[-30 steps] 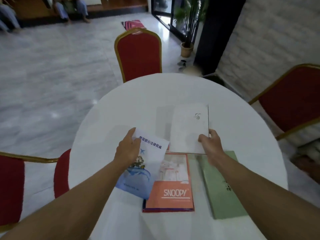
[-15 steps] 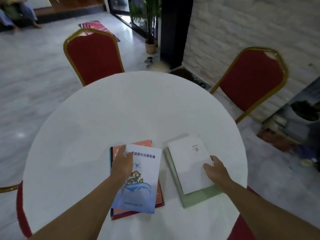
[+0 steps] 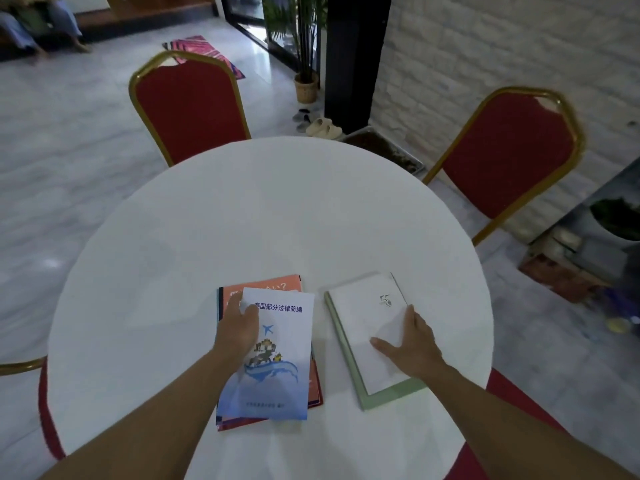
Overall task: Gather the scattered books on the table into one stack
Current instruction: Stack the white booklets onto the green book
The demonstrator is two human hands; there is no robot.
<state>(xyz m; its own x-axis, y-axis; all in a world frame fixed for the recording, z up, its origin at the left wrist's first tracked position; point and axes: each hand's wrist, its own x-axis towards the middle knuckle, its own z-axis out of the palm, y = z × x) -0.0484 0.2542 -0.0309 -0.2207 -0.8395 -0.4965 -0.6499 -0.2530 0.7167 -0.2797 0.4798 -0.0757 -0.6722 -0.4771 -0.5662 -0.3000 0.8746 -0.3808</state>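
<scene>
Two small piles lie near the front of the round white table (image 3: 277, 220). On the left, a blue-and-white booklet (image 3: 284, 362) with a plane and a whale lies on an orange book (image 3: 273, 284). My left hand (image 3: 239, 330) grips the booklet at its upper left edge, thumb on the cover. On the right, a white book (image 3: 363, 317) lies on a larger green book (image 3: 391, 396). My right hand (image 3: 412, 344) rests on the white book, thumb across the cover and fingers along its right edge.
Red chairs with gold frames stand at the far left (image 3: 190, 105) and far right (image 3: 505, 150) of the table, and another chair (image 3: 20, 365) shows at the left edge. A potted plant (image 3: 306, 84) and slippers (image 3: 323, 128) sit on the floor beyond.
Both hands came down and toward me. The booklet now lies on the orange book and the white book lies on the green one. The camera has turned to the right.
</scene>
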